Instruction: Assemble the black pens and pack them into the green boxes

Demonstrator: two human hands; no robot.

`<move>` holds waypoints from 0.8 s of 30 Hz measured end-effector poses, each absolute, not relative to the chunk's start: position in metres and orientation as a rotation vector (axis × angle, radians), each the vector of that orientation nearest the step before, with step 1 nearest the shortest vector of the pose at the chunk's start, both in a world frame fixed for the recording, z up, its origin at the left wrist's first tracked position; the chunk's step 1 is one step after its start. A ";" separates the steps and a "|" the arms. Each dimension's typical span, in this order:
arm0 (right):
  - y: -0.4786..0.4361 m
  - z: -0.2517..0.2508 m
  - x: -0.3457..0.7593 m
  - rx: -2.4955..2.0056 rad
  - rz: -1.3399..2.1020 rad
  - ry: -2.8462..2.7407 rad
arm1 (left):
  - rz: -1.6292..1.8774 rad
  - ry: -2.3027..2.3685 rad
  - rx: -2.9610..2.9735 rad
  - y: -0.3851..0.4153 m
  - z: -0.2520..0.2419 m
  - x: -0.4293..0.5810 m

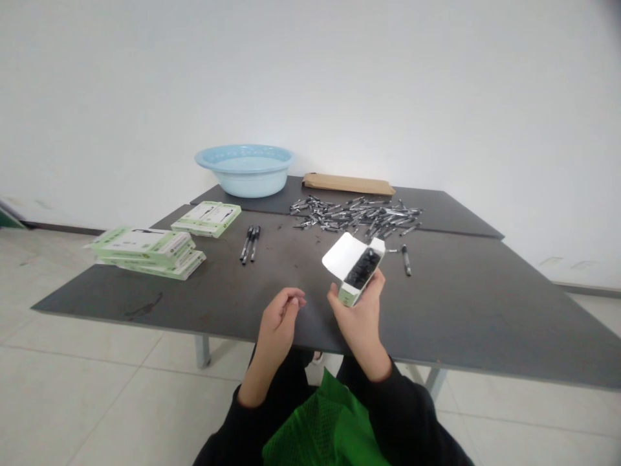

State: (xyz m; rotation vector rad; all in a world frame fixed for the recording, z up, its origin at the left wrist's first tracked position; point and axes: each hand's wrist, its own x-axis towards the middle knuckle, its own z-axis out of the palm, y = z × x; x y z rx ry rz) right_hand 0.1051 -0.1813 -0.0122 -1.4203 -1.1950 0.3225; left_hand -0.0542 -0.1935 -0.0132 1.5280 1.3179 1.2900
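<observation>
My right hand (pixel 363 317) grips a small white and green pen box (pixel 350 296), its flap raised and leaning to the left. Black pen ends packed side by side fill the box's opening. To its left, my left hand (pixel 281 317) is held over the table's front edge, fingers curled in and thumb against them, with nothing visible in it. Three black-capped pens (pixel 250 244) lie together beyond my left hand. A single pen (pixel 406 260) rests just right of the box.
A loose heap of pens (pixel 359 215) spreads across the back middle of the dark table (pixel 466 304). Flat green and white boxes (pixel 150 249) are stacked at left, more boxes (pixel 207 219) behind them. A blue basin (pixel 250 178) and a brown cardboard piece (pixel 347 184) stand near the wall.
</observation>
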 end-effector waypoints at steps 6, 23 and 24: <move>-0.180 -0.013 0.106 -1.413 0.348 -1.240 | 1.260 1.324 1.551 -0.193 -0.013 -0.054; -0.193 -0.008 0.084 -1.315 0.522 -1.258 | 1.402 0.984 1.461 -0.202 0.009 -0.025; -0.196 -0.005 0.081 -1.276 0.561 -1.285 | 1.407 0.980 1.483 -0.204 0.011 -0.021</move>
